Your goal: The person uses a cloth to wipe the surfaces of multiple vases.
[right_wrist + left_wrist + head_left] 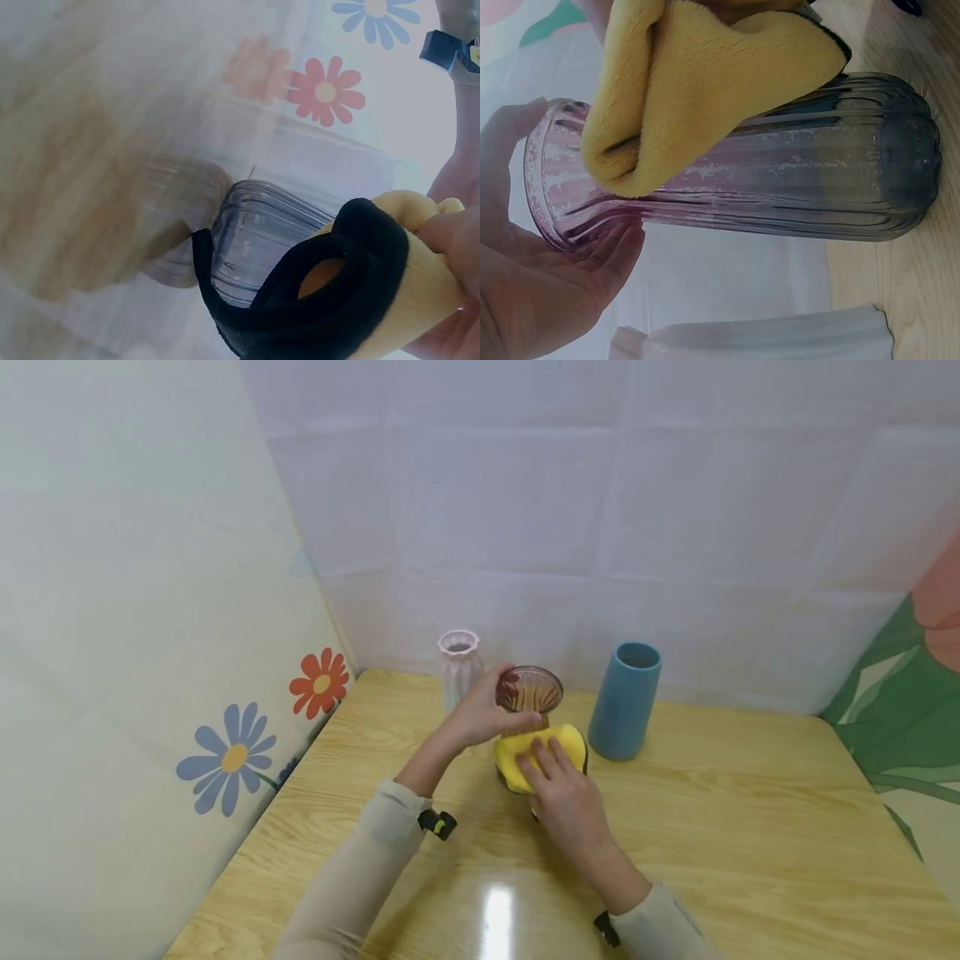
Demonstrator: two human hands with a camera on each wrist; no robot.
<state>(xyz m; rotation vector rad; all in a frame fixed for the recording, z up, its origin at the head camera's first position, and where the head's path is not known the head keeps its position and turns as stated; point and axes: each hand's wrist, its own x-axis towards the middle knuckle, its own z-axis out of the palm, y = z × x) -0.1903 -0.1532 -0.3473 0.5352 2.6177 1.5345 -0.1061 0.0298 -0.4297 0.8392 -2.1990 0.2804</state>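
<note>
A ribbed, see-through glass vase (531, 689) with a purplish flared top stands upright on the table. My left hand (483, 712) grips it just under the rim, thumb on the near side and fingers round the flare. In the left wrist view the glass vase (795, 176) shows whitish specks along its side. Against its near side my right hand (573, 810) holds a yellow plush cloth (517, 756), fingers spread over it. A black edge runs round the cloth (427, 277) in the right wrist view. The cloth hides part of the vase's body.
A white fluted vase (459, 664) stands close behind my left hand. To the right is a tall blue vase (626, 710). The wooden table (750, 810) meets a pale cloth backdrop (510, 510), with a flower-printed sheet (150, 610) on the left.
</note>
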